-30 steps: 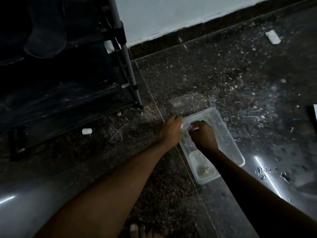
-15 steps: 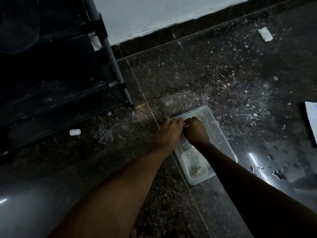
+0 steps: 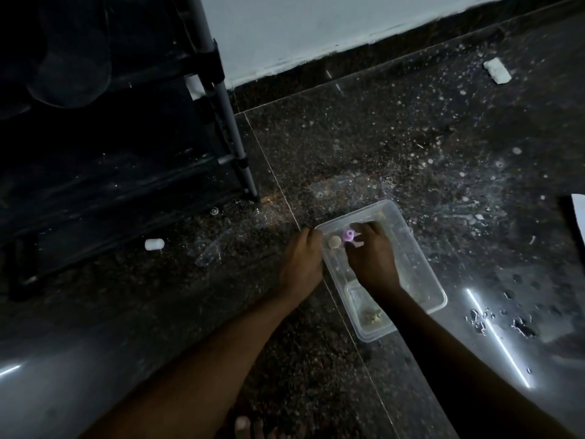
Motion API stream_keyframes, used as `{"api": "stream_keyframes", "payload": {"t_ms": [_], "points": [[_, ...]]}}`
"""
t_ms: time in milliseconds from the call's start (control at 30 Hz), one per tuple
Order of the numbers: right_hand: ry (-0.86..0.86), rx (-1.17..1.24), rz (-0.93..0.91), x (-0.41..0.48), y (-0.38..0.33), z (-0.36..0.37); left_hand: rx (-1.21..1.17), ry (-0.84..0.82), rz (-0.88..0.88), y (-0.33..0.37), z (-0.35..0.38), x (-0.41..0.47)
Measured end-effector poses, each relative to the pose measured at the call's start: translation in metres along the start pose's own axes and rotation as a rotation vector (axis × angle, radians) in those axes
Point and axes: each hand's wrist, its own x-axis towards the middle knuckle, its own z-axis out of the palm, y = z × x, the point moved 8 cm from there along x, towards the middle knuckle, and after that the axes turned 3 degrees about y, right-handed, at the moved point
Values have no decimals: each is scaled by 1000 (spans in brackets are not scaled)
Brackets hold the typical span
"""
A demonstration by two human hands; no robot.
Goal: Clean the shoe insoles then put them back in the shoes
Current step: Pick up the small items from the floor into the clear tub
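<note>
A clear plastic container (image 3: 422,264) lies on the dark speckled floor. My left hand (image 3: 300,261) is at its near-left corner with the fingers curled over the rim. My right hand (image 3: 373,261) reaches inside and pinches a small purple piece (image 3: 349,235) at its fingertips. A round beige lump (image 3: 334,241) lies in the container between the two hands. A smaller clear tub (image 3: 370,315) with pale crumbs sits in the container's near end. A dark shoe-like shape (image 3: 72,58) rests on the rack at the upper left; the light is too dim to make out any insole.
A black shoe rack with a grey pole (image 3: 228,122) fills the left side. A white cylinder (image 3: 154,244) and a white block (image 3: 497,70) lie on the floor. A white sheet (image 3: 579,213) shows at the right edge. My toes (image 3: 250,427) are at the bottom.
My hands have drawn slightly apart at the container's far corner, uncovering the purple piece and the beige lump. The container has stayed where it was.
</note>
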Motion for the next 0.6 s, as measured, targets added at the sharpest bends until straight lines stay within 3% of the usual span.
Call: {"api": "stream_keyframes", "payload": {"t_ms": [367, 600], "points": [[-146, 110, -156, -9, -108, 47, 33, 53, -196, -97, -63, -37], [-260, 79, -292, 5, -169, 115, 233, 98, -293, -178, -112, -59]]}}
